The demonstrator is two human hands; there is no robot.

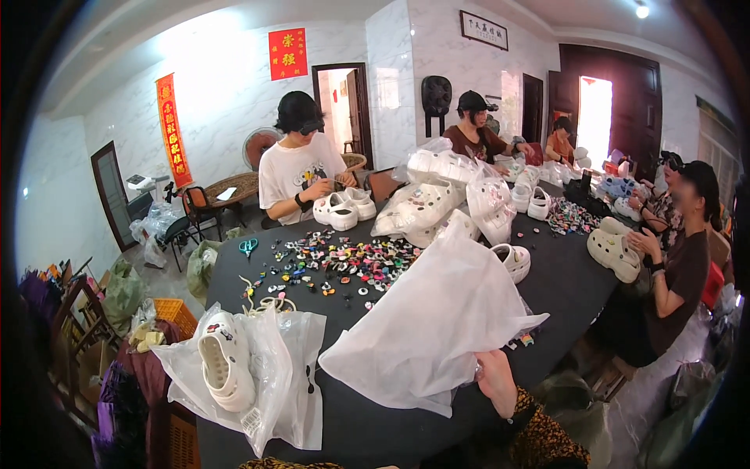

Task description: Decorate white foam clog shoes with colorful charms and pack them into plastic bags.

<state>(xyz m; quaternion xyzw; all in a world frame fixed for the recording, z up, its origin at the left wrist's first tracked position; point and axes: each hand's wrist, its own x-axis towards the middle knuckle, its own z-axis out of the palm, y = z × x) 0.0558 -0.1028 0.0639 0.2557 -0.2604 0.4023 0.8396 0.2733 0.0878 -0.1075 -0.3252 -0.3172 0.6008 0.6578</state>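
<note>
A white bag (433, 320) spreads across the centre of the frame over the dark table (375, 426), its peak pointing to the top, its longest span running from the left corner slightly up to the right one. The right hand (498, 383), below centre right, has its grip clenched on the bag's lower right edge; the left hand is out of sight, so I cannot tell its grip. The bag partly hides the bagged clogs (426, 205) behind it; a loose clog (516, 263) shows just beside its upper right edge. Colourful charms (355, 264) lie left of its peak, and at lower left another clog (229, 379) rests amid translucent plastic (295, 383), long axis nearly upright in the frame
</note>
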